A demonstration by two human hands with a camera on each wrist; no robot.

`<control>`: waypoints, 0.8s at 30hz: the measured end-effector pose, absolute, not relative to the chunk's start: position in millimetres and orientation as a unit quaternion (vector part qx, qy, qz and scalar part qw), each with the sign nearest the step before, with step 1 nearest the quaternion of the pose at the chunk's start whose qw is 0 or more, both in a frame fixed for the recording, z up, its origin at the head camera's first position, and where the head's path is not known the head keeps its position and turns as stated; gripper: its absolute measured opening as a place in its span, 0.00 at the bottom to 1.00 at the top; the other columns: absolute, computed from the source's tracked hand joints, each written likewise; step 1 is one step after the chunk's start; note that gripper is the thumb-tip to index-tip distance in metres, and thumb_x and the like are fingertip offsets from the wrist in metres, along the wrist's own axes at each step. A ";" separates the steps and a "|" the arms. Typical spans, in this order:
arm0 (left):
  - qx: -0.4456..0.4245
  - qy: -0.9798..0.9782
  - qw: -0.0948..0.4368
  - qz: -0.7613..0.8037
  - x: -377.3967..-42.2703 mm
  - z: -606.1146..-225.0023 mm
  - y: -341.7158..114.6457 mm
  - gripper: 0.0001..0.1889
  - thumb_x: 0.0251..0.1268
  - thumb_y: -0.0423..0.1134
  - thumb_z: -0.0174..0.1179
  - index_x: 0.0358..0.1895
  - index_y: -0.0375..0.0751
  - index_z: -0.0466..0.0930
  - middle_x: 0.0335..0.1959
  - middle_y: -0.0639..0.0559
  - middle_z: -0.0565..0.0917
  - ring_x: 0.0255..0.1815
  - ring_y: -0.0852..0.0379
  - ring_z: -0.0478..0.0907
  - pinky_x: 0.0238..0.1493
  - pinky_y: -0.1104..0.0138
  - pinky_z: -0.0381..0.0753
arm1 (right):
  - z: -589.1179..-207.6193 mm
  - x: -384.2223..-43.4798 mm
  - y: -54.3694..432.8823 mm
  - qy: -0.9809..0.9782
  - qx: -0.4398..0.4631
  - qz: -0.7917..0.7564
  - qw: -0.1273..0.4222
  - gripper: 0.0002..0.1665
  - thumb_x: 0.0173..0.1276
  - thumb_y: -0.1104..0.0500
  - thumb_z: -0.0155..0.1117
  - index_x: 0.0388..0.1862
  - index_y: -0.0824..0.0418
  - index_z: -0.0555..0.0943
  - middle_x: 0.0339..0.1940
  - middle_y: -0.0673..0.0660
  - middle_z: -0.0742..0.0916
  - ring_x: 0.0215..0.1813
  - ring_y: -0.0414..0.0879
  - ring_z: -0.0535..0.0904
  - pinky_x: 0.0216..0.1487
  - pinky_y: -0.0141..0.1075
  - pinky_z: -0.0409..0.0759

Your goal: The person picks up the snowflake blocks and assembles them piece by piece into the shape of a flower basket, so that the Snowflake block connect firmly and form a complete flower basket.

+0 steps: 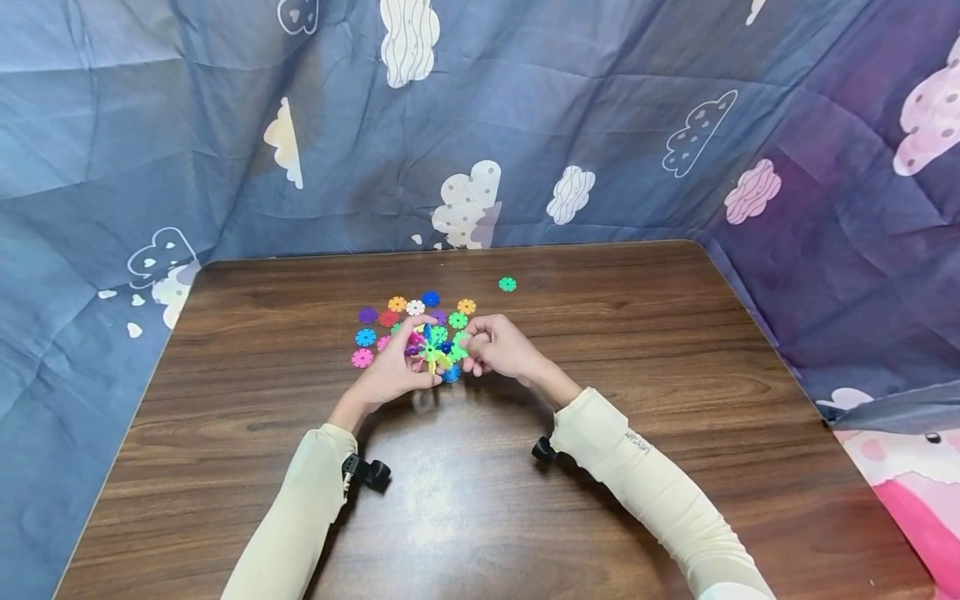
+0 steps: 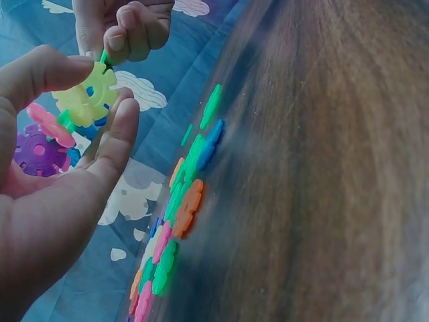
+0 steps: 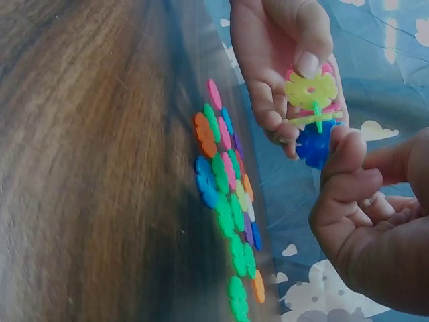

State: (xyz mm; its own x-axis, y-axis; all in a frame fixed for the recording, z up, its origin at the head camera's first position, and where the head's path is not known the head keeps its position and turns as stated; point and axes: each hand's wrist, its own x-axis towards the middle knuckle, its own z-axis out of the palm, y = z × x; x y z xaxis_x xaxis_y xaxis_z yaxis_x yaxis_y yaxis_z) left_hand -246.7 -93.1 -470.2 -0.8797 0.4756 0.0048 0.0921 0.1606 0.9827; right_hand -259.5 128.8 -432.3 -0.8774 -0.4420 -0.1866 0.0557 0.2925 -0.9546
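My left hand (image 1: 393, 362) holds a cluster of joined plastic snowflake discs between thumb and fingers, above the table. A green disc (image 1: 431, 348) sits at its centre. Around it are a yellow disc (image 2: 87, 97), a purple disc (image 2: 41, 153), a pink disc (image 2: 52, 126) and a blue disc (image 3: 314, 144). My right hand (image 1: 501, 346) is at the cluster's right side, fingers curled, thumb and forefinger pinching. A green sliver (image 2: 104, 56), apparently a disc's edge, shows at those fingertips in the left wrist view; the fingers hide most of it.
Several loose discs lie flat on the wooden table (image 1: 660, 333) behind the hands, among them a pink disc (image 1: 362, 357) and an orange disc (image 1: 467, 307). A single green disc (image 1: 507, 284) lies farther back. A patterned blue curtain (image 1: 337, 167) hangs behind the table.
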 end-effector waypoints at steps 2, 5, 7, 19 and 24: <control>0.191 0.750 0.157 0.614 -247.5 -469.9 -93.4 0.44 0.52 0.26 0.68 0.72 0.49 0.57 0.66 0.36 0.59 0.22 0.60 0.65 0.30 0.72 0.72 | -433.4 -260.5 127.9 0.775 -0.127 -0.582 0.213 0.08 0.73 0.70 0.50 0.34 0.71 0.74 0.16 0.53 0.83 0.18 0.39 0.76 0.22 0.29 0.75; 0.194 0.753 0.157 0.609 -248.4 -468.3 -94.9 0.44 0.52 0.26 0.68 0.72 0.49 0.57 0.63 0.36 0.61 0.21 0.61 0.64 0.29 0.72 0.71 | -434.8 -262.8 126.2 0.772 -0.128 -0.584 0.217 0.08 0.73 0.71 0.49 0.32 0.70 0.73 0.15 0.53 0.82 0.18 0.39 0.76 0.22 0.29 0.76; 0.197 0.753 0.158 0.608 -248.9 -466.8 -96.1 0.43 0.52 0.26 0.68 0.72 0.49 0.57 0.61 0.36 0.63 0.20 0.61 0.63 0.29 0.72 0.70 | -434.6 -264.6 125.4 0.771 -0.130 -0.582 0.223 0.10 0.73 0.71 0.49 0.30 0.68 0.72 0.15 0.54 0.81 0.18 0.39 0.76 0.22 0.29 0.76; 0.204 0.757 0.171 0.596 -248.7 -469.9 -95.8 0.44 0.51 0.27 0.71 0.72 0.42 0.58 0.50 0.40 0.69 0.19 0.63 0.63 0.25 0.72 0.69 | -428.8 -267.3 126.0 0.787 -0.170 -0.537 0.251 0.14 0.73 0.69 0.50 0.25 0.68 0.74 0.13 0.51 0.78 0.17 0.39 0.71 0.20 0.28 0.68; 0.208 0.757 0.165 0.598 -250.0 -469.9 -95.7 0.44 0.51 0.27 0.71 0.72 0.45 0.59 0.59 0.36 0.66 0.18 0.62 0.62 0.26 0.72 0.70 | -428.2 -265.2 125.2 0.788 -0.153 -0.545 0.242 0.10 0.74 0.69 0.52 0.32 0.71 0.78 0.14 0.52 0.79 0.19 0.39 0.74 0.21 0.29 0.72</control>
